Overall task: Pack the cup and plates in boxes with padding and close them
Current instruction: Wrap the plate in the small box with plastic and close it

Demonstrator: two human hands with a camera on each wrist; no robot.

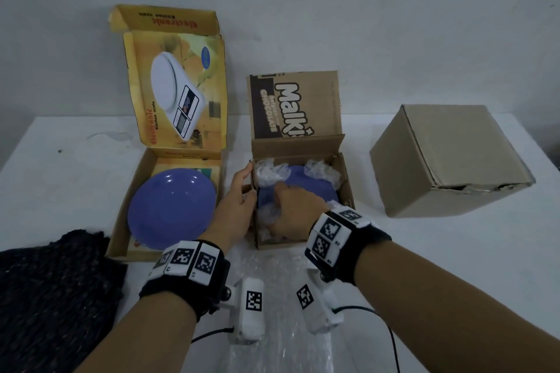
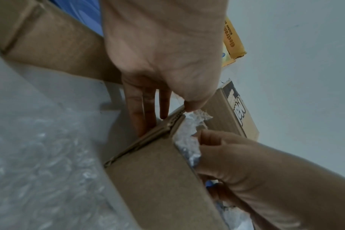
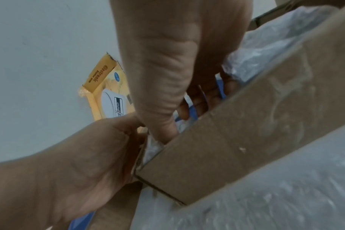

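The open yellow kitchen-scale carton [image 1: 127, 206] holds one round blue plate [image 1: 169, 209]. The open brown cardboard box [image 1: 298, 147] beside it holds a second blue plate [image 1: 315, 185] in clear bubble wrap [image 1: 266, 174]. Your left hand [image 1: 239, 200] presses straight fingers on its wall; your right hand [image 1: 295, 206] curls its fingers round that plate.

Dim, flat light; wrist views blurred (edges warped).

Plate [image 1: 171, 209] in left box [image 1: 119, 221], closed box [image 1: 448, 160] right
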